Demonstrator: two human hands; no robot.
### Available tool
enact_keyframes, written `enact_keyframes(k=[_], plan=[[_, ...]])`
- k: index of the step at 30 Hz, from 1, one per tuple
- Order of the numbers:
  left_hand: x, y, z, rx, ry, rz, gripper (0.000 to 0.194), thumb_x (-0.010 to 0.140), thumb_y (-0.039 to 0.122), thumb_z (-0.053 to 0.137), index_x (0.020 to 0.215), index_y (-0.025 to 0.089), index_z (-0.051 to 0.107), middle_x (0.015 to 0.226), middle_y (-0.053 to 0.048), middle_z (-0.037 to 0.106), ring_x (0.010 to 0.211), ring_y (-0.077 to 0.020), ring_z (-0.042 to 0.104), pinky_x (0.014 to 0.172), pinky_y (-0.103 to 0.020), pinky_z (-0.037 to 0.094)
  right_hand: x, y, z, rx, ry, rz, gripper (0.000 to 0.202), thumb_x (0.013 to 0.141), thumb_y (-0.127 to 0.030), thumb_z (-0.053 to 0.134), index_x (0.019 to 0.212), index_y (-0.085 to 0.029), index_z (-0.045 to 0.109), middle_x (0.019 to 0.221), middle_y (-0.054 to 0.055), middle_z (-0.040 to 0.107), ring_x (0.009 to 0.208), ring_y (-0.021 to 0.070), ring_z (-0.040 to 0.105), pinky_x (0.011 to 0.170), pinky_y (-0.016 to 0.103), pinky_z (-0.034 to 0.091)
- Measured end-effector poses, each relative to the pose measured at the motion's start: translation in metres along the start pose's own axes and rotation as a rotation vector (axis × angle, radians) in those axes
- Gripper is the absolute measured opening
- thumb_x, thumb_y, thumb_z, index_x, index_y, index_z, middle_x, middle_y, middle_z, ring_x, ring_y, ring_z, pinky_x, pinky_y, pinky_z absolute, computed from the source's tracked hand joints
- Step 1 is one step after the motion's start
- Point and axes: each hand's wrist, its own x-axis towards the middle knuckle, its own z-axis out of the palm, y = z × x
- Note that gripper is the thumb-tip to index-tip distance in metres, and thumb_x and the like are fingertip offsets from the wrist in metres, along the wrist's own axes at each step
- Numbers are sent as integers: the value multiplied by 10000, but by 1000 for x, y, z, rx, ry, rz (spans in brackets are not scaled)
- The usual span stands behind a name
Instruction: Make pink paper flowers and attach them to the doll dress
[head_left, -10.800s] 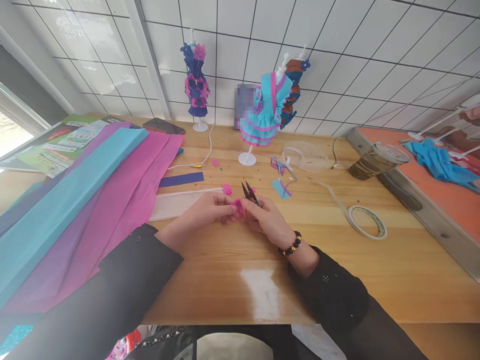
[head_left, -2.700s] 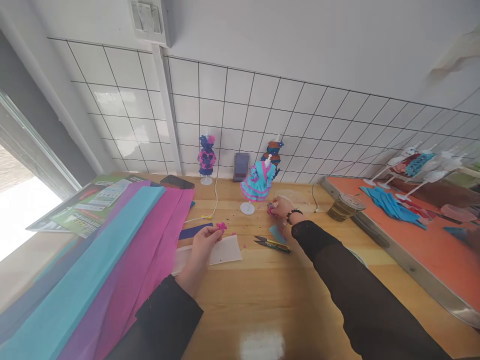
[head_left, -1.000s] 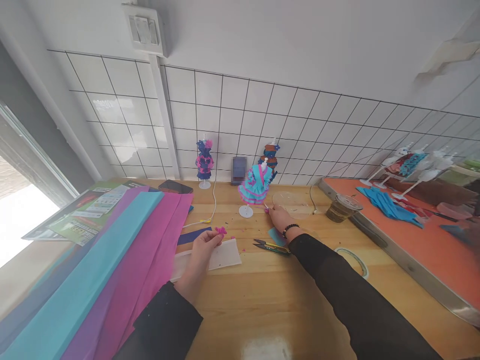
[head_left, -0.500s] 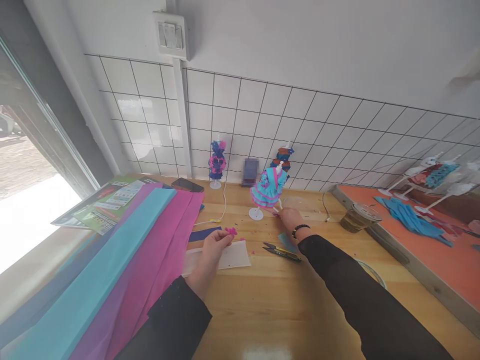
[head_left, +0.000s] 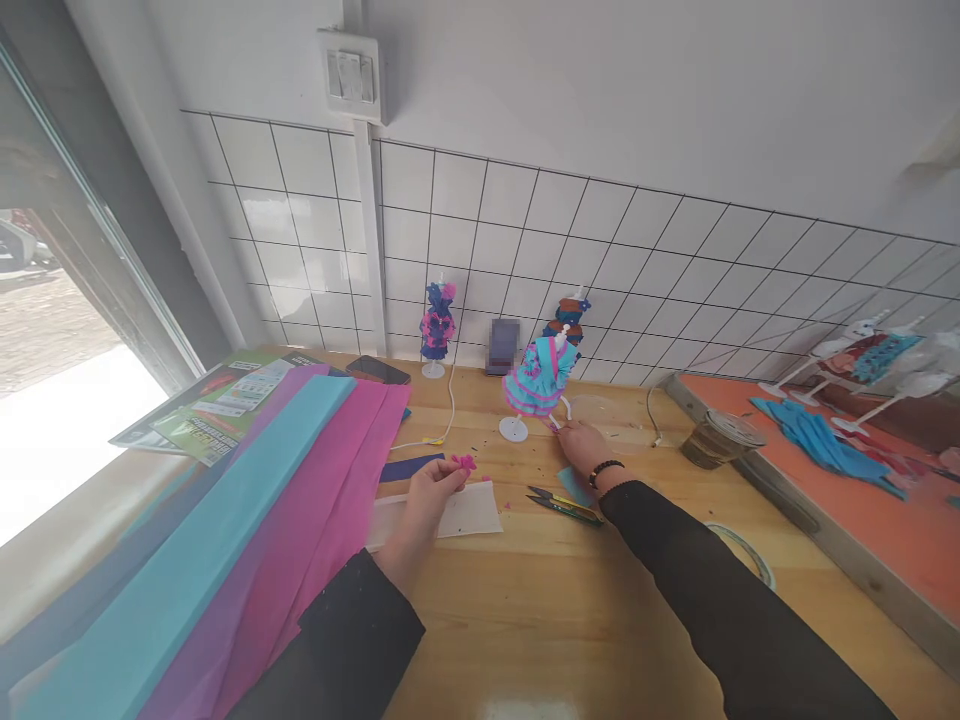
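Note:
My left hand [head_left: 430,500] is pinched around a small pink paper flower [head_left: 464,463], held over a white strip [head_left: 470,511] on the wooden table. Farther forward, my right hand [head_left: 581,446] rests low on the table with its fingers bent together. Whatever it grips is too small and too covered to make out; bits of white and pink show at its fingertips. Just beyond stands a miniature turquoise dress with pink trim [head_left: 540,377] on a white stand [head_left: 514,429]. Thread snips [head_left: 564,505] lie below my right hand, near a light blue scrap [head_left: 575,487].
Large pink, purple and turquoise sheets [head_left: 247,520] cover the left side. A dark phone [head_left: 379,370] lies at the back, and two more small dresses, one blue and pink [head_left: 437,325], stand by the wall. At right are a lidded cup [head_left: 721,438] and a tape roll [head_left: 742,555].
My right hand has moved slightly down and stays low by the dress stand. The pink flower remains in my left hand. The view has shifted a little.

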Motion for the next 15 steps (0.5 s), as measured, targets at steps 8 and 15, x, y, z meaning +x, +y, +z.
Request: enact_keyframes(k=[8, 15], plan=[[0, 1, 1, -2, -6, -4, 230, 597, 342, 720, 644, 160, 587, 678, -11, 559, 654, -121, 489, 666, -263, 378, -2, 0, 0, 84, 67, 60, 295, 889, -227, 415, 872, -109, 685, 1003, 180, 624, 1000, 236, 534, 836, 321, 377], [1, 2, 0, 3, -14, 11, 228, 594, 326, 725, 623, 153, 580, 647, -7, 522, 634, -119, 472, 622, -253, 357, 4, 15, 12, 242, 134, 252, 321, 849, -392, 466, 939, -161, 670, 839, 62, 688, 727, 161, 616, 564, 225, 396]])
